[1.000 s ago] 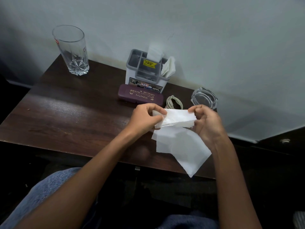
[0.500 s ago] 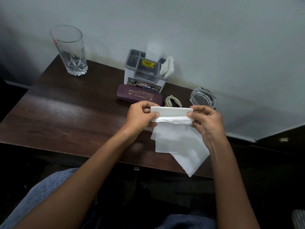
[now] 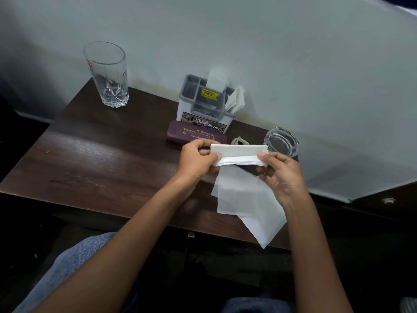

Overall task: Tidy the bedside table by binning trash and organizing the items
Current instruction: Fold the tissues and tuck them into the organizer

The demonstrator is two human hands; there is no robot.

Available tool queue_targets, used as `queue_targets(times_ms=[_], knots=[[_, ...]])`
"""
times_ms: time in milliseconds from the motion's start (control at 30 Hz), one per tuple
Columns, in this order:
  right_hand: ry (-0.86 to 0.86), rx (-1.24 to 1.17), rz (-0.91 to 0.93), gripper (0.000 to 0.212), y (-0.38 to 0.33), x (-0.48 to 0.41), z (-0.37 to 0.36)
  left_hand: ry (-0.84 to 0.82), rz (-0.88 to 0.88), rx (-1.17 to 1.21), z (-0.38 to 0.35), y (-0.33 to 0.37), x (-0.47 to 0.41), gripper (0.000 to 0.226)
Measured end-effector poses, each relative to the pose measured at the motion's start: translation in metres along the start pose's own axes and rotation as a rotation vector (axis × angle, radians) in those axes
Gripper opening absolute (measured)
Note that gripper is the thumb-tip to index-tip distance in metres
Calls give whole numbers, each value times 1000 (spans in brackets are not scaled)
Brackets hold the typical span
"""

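A white tissue (image 3: pixel 246 199) hangs above the dark wooden bedside table (image 3: pixel 94 161), its top edge folded into a flat strip. My left hand (image 3: pixel 196 162) pinches the strip's left end and my right hand (image 3: pixel 279 173) pinches its right end. The loose lower part droops past the table's front edge. Behind my hands stand a grey-and-white organizer (image 3: pixel 203 107) with folded tissues in it, a maroon spectacle case (image 3: pixel 196 134), a coiled cord (image 3: pixel 239 141) and a glass ashtray (image 3: pixel 282 141).
A tall drinking glass (image 3: pixel 108 75) stands at the table's back left corner. A pale wall rises right behind the table. My knees in blue jeans show below the front edge, with dark floor around.
The crumpled top of the tissue has been flattened into a neat folded strip, and my hands have spread slightly apart along it, holding it level.
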State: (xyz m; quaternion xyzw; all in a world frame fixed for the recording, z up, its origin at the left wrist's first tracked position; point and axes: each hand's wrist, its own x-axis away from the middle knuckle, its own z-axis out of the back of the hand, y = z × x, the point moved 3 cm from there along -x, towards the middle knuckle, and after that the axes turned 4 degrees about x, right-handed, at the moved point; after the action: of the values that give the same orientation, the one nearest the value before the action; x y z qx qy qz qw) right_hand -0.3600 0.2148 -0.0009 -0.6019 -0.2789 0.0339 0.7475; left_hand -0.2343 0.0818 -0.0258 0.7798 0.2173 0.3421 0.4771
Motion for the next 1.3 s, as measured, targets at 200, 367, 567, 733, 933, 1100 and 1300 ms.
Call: queue_targets(times_ms=[200,367,567,733,933,1100,1300], knots=[[15,-25,128,13,-4,11,-20,168,-18,64,15,6,-7,15],[21,46,211,7,-24,18,-37,245,-72,173,26,17,-8,19],[183,216,452,16,-92,2,-88,417,-66,375,38,25,-6,30],[336,294,452,17,-126,-33,-127,432,-17,444,43,26,-9,28],[418,559,460,27,-127,-40,-154,448,5,453,49,26,-11,24],[314,860,601,25,-121,-34,-184,390,64,401,43,22,-12,21],[96,1012,638,14,-104,-36,-209,284,128,317,39,22,-10,23]])
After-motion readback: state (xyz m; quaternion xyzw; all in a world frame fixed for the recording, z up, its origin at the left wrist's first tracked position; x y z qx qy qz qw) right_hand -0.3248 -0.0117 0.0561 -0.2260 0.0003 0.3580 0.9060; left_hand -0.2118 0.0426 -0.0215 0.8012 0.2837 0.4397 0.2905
